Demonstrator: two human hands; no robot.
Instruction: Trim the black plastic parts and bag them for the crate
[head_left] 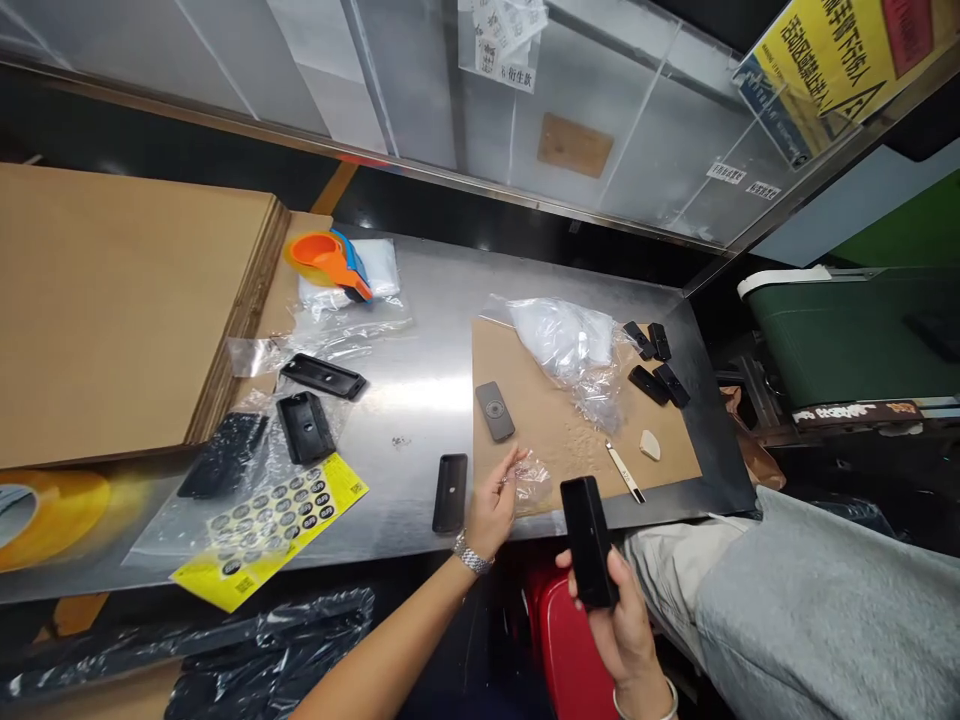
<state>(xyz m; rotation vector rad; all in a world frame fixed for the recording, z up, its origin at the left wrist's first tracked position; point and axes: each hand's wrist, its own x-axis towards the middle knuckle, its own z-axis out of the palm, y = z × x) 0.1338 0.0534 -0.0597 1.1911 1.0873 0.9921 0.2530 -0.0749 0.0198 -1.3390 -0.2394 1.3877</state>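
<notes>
The right hand (628, 625) is gripping a black rectangular case (589, 540) with curled fingers, best kept steady; the left hand (491, 510) is half closing beside crumpled clear film (534, 482), its hold one cannot tell.

From my end of the feed, the black case (589, 540) hides parts of the fingers of the right hand (626, 615) behind it. I can't tell whether the left hand (491, 505) grips the clear film (532, 478) or only meets it. The frame cuts off the tape roll (45, 510) and cardboard stack (127, 310) at the left, the yellow poster (840, 60) at the top, and the grey-clothed person (810, 600) at the right and bottom. Wrinkled plastic (161, 515) veils a dark piece (225, 455). The knife's (625, 470) markings are too small for me to read.
</notes>
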